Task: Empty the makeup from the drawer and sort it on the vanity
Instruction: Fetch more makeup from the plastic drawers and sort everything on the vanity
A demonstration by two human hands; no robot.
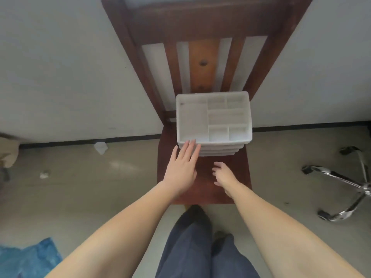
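Drawer organiser [213, 119], white plastic, is what we have in front of us, but we take the room first: a pale wall [60, 67] meets a grey floor [100, 177] along a dark skirting strip. A dark wooden chair [202, 185] stands against that wall, its slatted back rising away from us. The organiser sits at the rear of the seat, on top of a stack of similar white trays, its long axis running left to right and its open compartments facing up; we see nothing in them. A chrome swivel-chair base [345, 183] lies on the floor to the right, blue plastic [28, 257] at lower left. Our left hand [181, 167] lies flat, fingers straight and together, tips touching the stack's near left corner. Our right hand [225, 175] hovers over the seat, fingers loosely curled, holding nothing.
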